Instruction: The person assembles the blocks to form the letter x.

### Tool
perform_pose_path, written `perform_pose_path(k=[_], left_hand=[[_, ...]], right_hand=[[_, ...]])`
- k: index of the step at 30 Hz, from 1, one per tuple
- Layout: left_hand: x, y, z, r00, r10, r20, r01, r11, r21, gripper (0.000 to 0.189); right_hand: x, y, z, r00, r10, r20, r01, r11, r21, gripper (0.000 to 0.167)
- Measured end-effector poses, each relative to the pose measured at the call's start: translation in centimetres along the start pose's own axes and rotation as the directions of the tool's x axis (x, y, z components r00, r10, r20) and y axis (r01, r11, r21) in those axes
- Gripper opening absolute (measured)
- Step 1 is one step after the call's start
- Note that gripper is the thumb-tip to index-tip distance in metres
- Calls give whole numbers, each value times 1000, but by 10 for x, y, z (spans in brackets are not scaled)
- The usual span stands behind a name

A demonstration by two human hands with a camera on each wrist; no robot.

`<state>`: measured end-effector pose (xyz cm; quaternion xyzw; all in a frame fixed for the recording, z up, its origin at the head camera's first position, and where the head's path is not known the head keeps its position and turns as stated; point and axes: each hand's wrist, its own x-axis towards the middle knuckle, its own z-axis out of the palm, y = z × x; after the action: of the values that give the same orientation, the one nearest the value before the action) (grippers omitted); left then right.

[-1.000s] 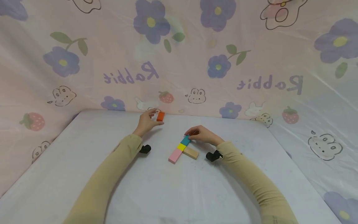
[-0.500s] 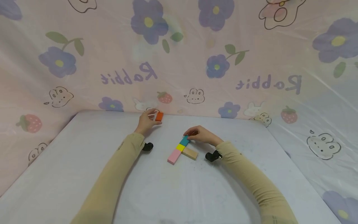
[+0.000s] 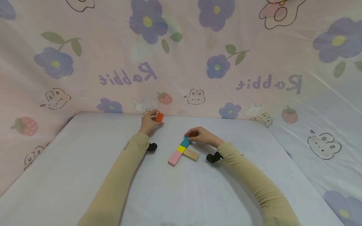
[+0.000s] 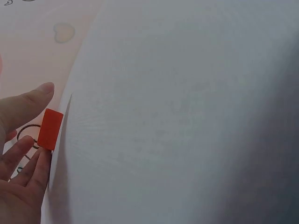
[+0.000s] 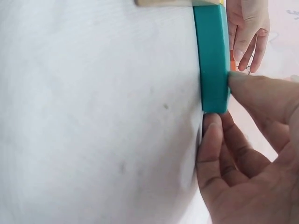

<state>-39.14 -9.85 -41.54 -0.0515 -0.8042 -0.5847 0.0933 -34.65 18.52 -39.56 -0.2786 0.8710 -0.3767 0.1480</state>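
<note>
In the head view my left hand (image 3: 149, 123) reaches round an orange block (image 3: 159, 117) near the back edge of the table. The left wrist view shows its thumb (image 4: 44, 93) apart from the block, while fingertips (image 4: 44, 153) are at the block's lower end. My right hand (image 3: 205, 137) holds the far end of a teal block (image 3: 185, 142), thumb on its edge and curled fingers at its end. That block lies in line with a small yellow block (image 3: 181, 148) and a pink block (image 3: 175, 158). A plain wooden block (image 3: 191, 155) branches off beside the yellow one.
A white sheet covers the table (image 3: 158, 191). Behind it hangs a curtain (image 3: 183, 72) printed with flowers and rabbits, meeting the table at its back edge. A black wrist camera (image 3: 215, 157) sits below the right wrist, another (image 3: 152, 147) by the left.
My left hand has moved a little right, bringing its fingers and thumb closer around the orange block. The right hand stays at the teal block. The whole head view has shifted slightly.
</note>
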Motion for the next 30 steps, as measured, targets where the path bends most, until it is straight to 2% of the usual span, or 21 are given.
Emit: perform_pose_path(k=[5,12,26,30], left_hand=[[0,0,0,1000,-6,-7,6,1000,10,74],[0,-2,-1,998,-57,-32,58,998,18,67],[7,0,1,998,-52,-44,55,996,73,58],[9,-1,1,998,-48,-30,51,996,77,56]], right_hand=[[1,0,0,1000,-1,-3,1,1000,2,24],[2,-1,0,1000,-11,8,10,1000,16,25],[2,-1,0,1000,-7,8,7,1000,11,24],[2,-2,-1,1000,-2,6,2,1000,8,24]])
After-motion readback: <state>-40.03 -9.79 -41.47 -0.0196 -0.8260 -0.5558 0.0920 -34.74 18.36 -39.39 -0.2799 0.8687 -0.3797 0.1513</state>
